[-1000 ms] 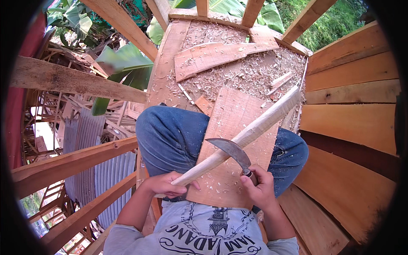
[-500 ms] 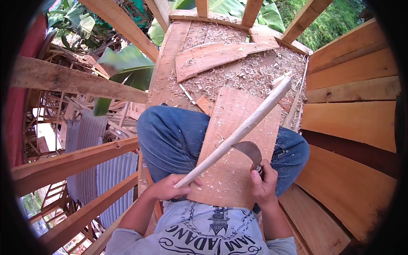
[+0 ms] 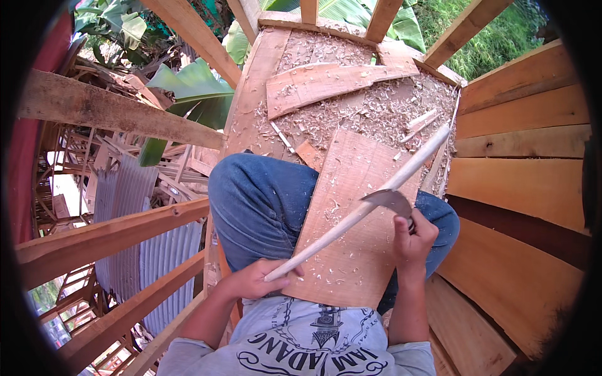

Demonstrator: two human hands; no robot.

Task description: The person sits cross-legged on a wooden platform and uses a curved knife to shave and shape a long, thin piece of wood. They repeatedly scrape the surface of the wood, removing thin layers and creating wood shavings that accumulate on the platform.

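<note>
1. The fingers of my left hand point(image 3: 258, 279) are closed around the near end of a long, pale, rounded wooden stick point(image 3: 332, 236); it runs from them forward and to the right.
2. The fingers of my right hand point(image 3: 414, 237) are wrapped on the handle of a knife with curved, grey metal blade point(image 3: 394, 199), which lies across the stick, left of these fingers.
3. For good shaving, I think, the edge should meet the wood at low angle, lightly, with left grip firm.
4. My left hand is low, near my belly; my right forearm points forward, thumb up along the handle.
5. Between both hands lies a flat, light-brown wooden board point(image 3: 342, 269).
6. Beyond all fingers are pale, curled wood shavings point(image 3: 301, 122).
</note>
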